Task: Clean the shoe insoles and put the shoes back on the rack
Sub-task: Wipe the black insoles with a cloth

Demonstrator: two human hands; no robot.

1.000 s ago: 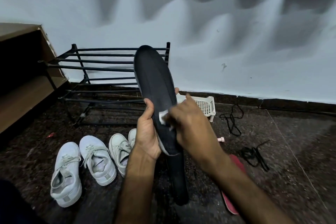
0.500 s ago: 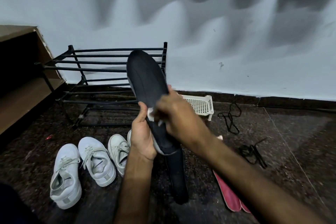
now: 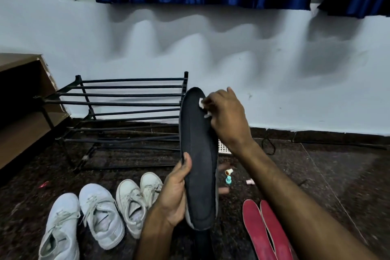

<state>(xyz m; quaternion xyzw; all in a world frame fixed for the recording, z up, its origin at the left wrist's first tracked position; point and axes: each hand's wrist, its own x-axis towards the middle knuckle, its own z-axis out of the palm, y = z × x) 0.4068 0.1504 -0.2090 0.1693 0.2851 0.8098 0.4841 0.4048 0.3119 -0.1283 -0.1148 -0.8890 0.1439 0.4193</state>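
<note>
My left hand [image 3: 175, 194] grips a black insole [image 3: 198, 154] by its lower half and holds it upright in front of me. Near the insole's top end my right hand [image 3: 226, 115] pinches a small white wipe [image 3: 203, 106] and presses it against the dark surface. A black metal shoe rack [image 3: 126, 112] stands against the wall behind, with nothing on its bars. Several white sneakers [image 3: 101, 215] lie on the dark floor at the lower left. Two red insoles [image 3: 266, 230] lie on the floor at the lower right.
A second black insole [image 3: 202, 245] lies on the floor under the held one. Small bottle caps [image 3: 229, 175] and a white plastic basket [image 3: 223, 145] sit behind my arm. Black laces [image 3: 269, 145] lie near the wall. A wooden shelf [image 3: 21, 112] stands left.
My right hand has slid the wipe up the insole from near its middle to its top end. The view has tilted upward, and the insole is held more upright.
</note>
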